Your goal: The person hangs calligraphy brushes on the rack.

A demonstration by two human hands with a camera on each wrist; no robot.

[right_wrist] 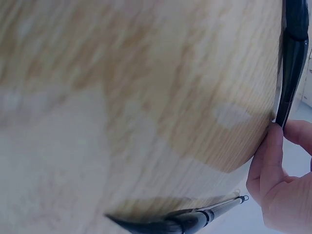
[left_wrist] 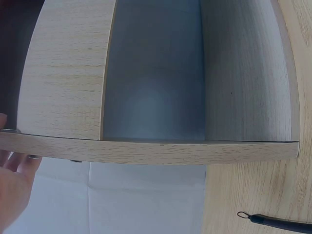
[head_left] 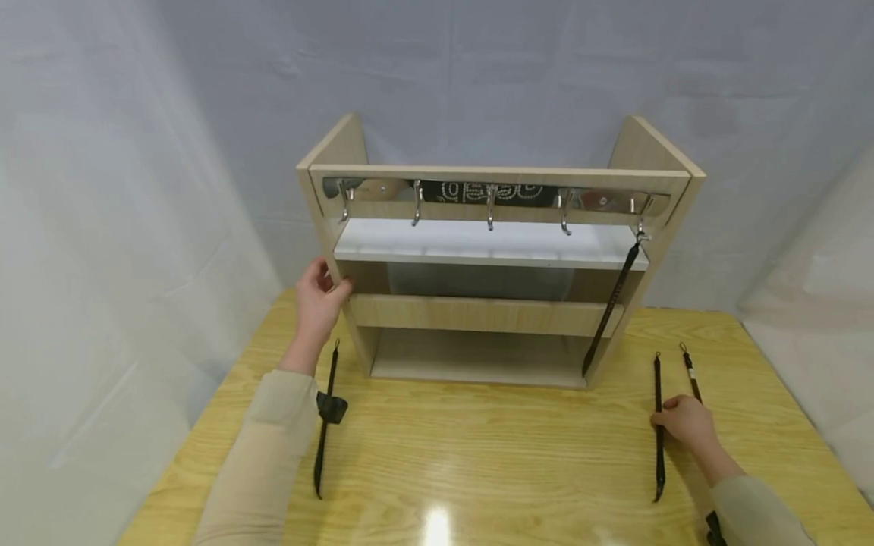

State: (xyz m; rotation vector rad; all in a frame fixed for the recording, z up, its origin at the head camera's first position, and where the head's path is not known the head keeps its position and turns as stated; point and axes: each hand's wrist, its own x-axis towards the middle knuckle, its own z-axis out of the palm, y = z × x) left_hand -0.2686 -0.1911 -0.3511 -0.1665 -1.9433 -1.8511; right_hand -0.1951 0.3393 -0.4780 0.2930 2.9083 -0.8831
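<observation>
My left hand point(head_left: 317, 303) holds the left side panel of a light wooden shelf unit point(head_left: 478, 312); in the left wrist view its fingers point(left_wrist: 30, 168) curl round the panel's edge. At the right of the table, my right hand point(head_left: 688, 425) pinches a black ink brush point(head_left: 658, 466) at its handle, between thumb and fingers point(right_wrist: 273, 161). A second ink brush point(head_left: 690, 371) with a pale label lies just right of it, partly hidden by my right arm; its bristle tip point(right_wrist: 146, 225) shows in the right wrist view. Another brush point(head_left: 611, 303) hangs by its loop from the rightmost hook.
A metal strip with several hooks point(head_left: 490, 216) runs along the unit's front. Left of the unit lies one more brush point(head_left: 332, 371), with a dark piece point(head_left: 332, 408) at its middle. The wooden table point(head_left: 478, 455) is backed by pale sheeting point(head_left: 478, 76).
</observation>
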